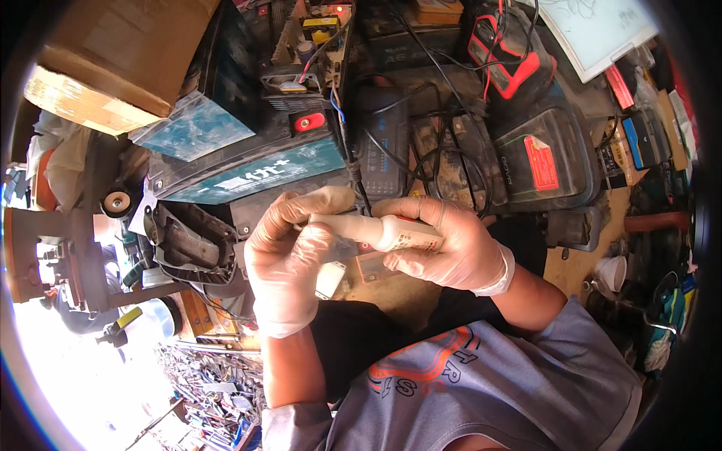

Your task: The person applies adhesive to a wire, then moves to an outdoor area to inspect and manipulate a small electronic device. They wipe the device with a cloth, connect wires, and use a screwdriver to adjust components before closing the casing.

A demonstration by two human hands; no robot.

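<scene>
Both hands wear thin translucent gloves and meet in front of my body around a small white bottle (410,235) with a red and white printed label. The bottle lies sideways, and its long tapering white cap (347,225) points to the left. My right hand (468,252) is closed round the bottle's body, with the thumb below and the fingers above. My left hand (284,259) pinches the tapered end of the cap between thumb and fingers. I cannot make out whether cap and bottle are loose from each other.
Large batteries (256,174) and a cardboard box (120,60) stand at the back left. An open circuit unit (320,56) sits on top. Black cables (451,161) tangle beside a red and black device (511,60). Many loose metal parts (218,391) lie at the lower left.
</scene>
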